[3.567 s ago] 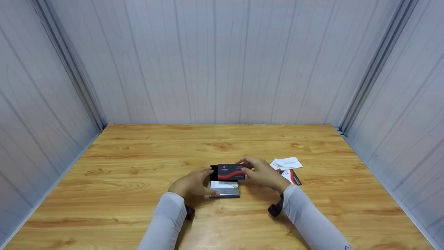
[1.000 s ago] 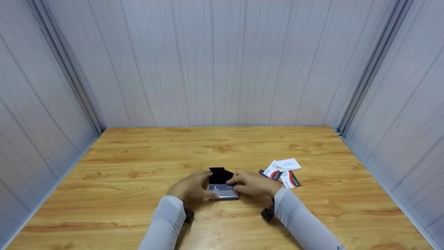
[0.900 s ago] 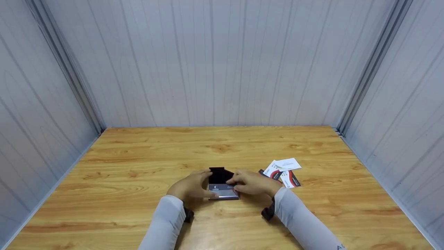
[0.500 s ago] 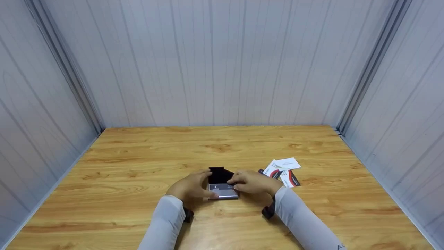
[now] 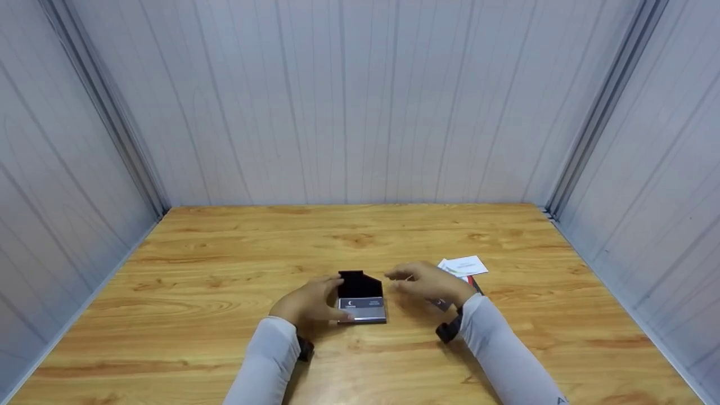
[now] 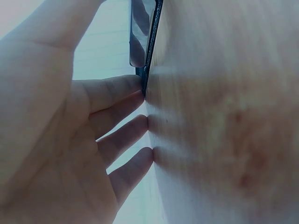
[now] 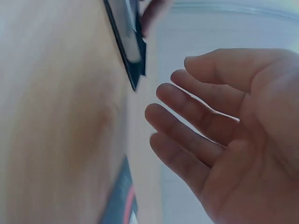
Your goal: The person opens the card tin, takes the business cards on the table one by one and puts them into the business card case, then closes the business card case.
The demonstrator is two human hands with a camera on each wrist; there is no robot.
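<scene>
A metal business card case [image 5: 364,319] lies on the table with its black-lined lid [image 5: 358,286] raised. Inside it sits a dark business card [image 5: 365,303] with a white crescent logo. My left hand [image 5: 306,302] holds the case at its left side, thumb over the front edge and fingertips by the lid. The left wrist view shows the index finger against the case's edge [image 6: 141,35] and other fingertips on the table. Right of the case hovers my right hand [image 5: 432,282], its fingers relaxed, apart and holding nothing; the right wrist view shows a gap between them and the case.
Loose business cards lie partly hidden under my right hand: a white card [image 5: 467,265] behind it and a dark card [image 5: 441,304] below it. A wooden table [image 5: 225,253] carries everything, with pale panel walls [image 5: 349,101] at the back and both sides.
The dark card, earlier pinched above the case by the right hand, is in it now. The right hand has let go and moved right, towards the loose cards. The left hand stays put.
</scene>
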